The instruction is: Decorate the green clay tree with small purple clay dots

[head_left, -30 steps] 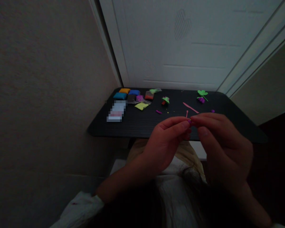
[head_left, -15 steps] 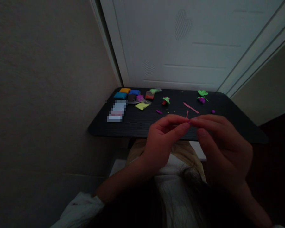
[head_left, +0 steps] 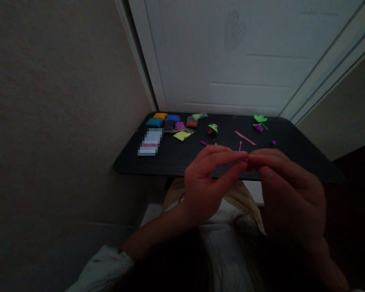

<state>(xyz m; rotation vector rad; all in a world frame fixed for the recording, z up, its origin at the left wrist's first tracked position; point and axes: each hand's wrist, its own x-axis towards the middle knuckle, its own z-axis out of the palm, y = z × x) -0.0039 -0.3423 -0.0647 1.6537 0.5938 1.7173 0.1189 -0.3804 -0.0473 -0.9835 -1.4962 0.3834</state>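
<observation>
Between the fingertips of my left hand point(head_left: 211, 182) sits a tiny bit of purple clay point(head_left: 246, 160), pinched by thumb and forefinger and mostly covered. My right hand point(head_left: 292, 194) meets it from the other side, its curled fingers against the clay and the left fingertips. Both hands are held up over the table's near edge. Just behind the fingers lies a thin pink stick tool point(head_left: 240, 146). Beyond it is a pink modelling knife point(head_left: 245, 138). A small purple clay ball point(head_left: 273, 142) and a purple clay strip point(head_left: 203, 142) rest to either side.
On the black table point(head_left: 134, 164), several coloured clay packets point(head_left: 155, 122) and a blurred-out pale rectangle point(head_left: 151, 142) lie at left. A green-and-red clay figure point(head_left: 213, 129) stands mid-table. At right are a green clay clover point(head_left: 260, 119) and a purple clay cluster point(head_left: 258, 127). A white door point(head_left: 185, 48) rises behind.
My fingertips have shifted slightly right and down. The right fingers have curled in closer to the left fingertips, and a little more purple clay shows. Things on the table stay put.
</observation>
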